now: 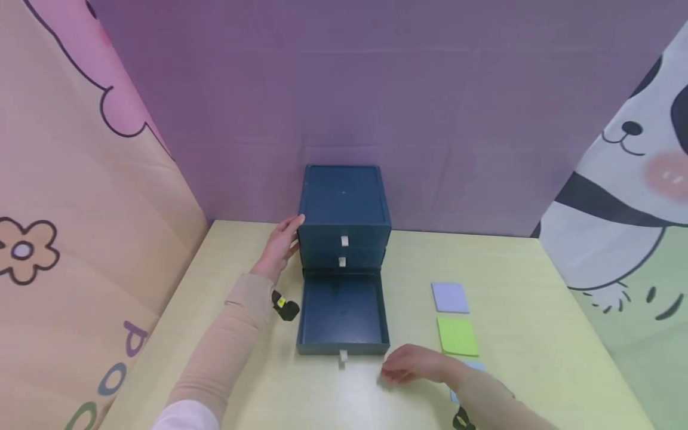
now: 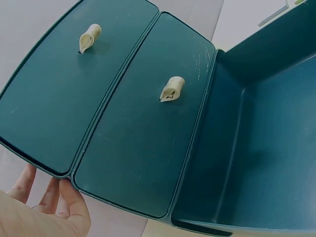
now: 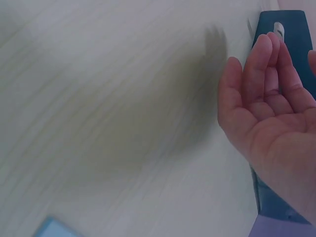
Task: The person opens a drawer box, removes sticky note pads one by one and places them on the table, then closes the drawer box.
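A dark blue plastic three-drawer box [image 1: 344,206] is seen at the 12 o'clock side of the pale wooden counter [image 1: 537,322], its bottom drawer [image 1: 342,313] pulled out. The left hand [image 1: 280,246] is pressed flat against its 9 o'clock wall, fingers straight. The right hand [image 1: 411,364] is held relaxed and empty near the drawer's small white tab [image 1: 343,356]. The box is judged light, stiff and prone to sliding; the drawer is best pinched at its tab.

On the right half of the pale wooden tabletop [image 1: 527,310] lie a square lilac paper pad [image 1: 450,297] and a square green paper pad [image 1: 457,336], near each other.
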A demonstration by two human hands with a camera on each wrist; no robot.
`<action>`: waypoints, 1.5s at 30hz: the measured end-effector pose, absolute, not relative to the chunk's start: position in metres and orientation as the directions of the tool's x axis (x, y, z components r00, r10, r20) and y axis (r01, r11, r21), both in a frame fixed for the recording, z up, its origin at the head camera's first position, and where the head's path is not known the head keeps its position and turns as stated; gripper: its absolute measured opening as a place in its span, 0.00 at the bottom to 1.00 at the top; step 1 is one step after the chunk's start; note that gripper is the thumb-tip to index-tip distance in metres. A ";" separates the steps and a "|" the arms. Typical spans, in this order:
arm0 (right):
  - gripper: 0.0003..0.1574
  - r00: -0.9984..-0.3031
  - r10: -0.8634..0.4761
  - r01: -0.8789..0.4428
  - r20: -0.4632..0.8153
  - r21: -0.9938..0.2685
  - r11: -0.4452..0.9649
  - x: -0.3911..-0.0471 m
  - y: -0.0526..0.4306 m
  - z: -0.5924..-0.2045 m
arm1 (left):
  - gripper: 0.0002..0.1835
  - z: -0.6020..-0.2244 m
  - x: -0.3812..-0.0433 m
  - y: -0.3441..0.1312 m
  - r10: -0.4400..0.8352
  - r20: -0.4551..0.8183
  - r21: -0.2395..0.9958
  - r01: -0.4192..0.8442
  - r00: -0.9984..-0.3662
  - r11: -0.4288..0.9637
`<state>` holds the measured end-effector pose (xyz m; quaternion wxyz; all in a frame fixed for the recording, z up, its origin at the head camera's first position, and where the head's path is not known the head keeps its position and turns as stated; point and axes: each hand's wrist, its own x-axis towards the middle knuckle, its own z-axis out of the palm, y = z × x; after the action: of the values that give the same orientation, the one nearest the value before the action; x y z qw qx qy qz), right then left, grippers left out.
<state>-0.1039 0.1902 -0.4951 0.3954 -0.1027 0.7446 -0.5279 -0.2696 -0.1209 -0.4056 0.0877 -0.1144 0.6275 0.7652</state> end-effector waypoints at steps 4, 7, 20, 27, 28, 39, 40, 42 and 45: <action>0.19 -0.620 -0.627 0.228 -0.472 -0.873 0.431 -0.103 0.179 -0.496 | 0.34 -0.406 -0.270 -0.121 -0.006 -0.281 0.942 -0.275 -0.960 -0.195; 0.19 -0.576 -0.677 0.217 -0.458 -0.884 0.414 -0.100 0.170 -0.499 | 0.35 -0.405 -0.270 -0.120 -0.005 -0.283 0.942 -0.278 -0.959 -0.187; 0.18 -0.646 -0.562 0.325 -0.517 -0.852 0.410 -0.091 0.127 -0.517 | 0.33 -0.403 -0.270 -0.122 0.006 -0.258 0.951 -0.255 -0.966 -0.177; 0.19 -0.696 -0.512 0.344 -0.503 -0.860 0.377 -0.086 0.115 -0.522 | 0.31 -0.403 -0.268 -0.120 0.006 -0.252 0.951 -0.249 -0.968 -0.185; 0.19 -0.701 -0.508 0.344 -0.501 -0.861 0.375 -0.086 0.114 -0.522 | 0.32 -0.403 -0.268 -0.120 0.008 -0.249 0.951 -0.246 -0.969 -0.186; 0.17 -0.770 -0.476 0.279 -0.425 -0.895 0.348 -0.085 0.103 -0.525 | 0.32 -0.408 -0.268 -0.120 -0.002 -0.253 0.949 -0.248 -0.967 -0.195; 0.18 -0.775 -0.475 0.275 -0.417 -0.899 0.341 -0.085 0.103 -0.526 | 0.32 -0.408 -0.268 -0.120 -0.003 -0.252 0.948 -0.246 -0.968 -0.199; 0.18 -0.782 -0.478 0.261 -0.401 -0.906 0.333 -0.086 0.103 -0.528 | 0.31 -0.407 -0.268 -0.120 -0.007 -0.253 0.948 -0.246 -0.968 -0.203; 0.19 -0.790 -0.484 0.245 -0.378 -0.917 0.316 -0.086 0.104 -0.530 | 0.32 -0.407 -0.268 -0.121 -0.007 -0.256 0.947 -0.249 -0.967 -0.200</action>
<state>-0.0863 0.1040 -0.5302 0.3143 -0.0798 0.7478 -0.5793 -0.2679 -0.1205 -0.4067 0.0788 -0.1021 0.6273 0.7680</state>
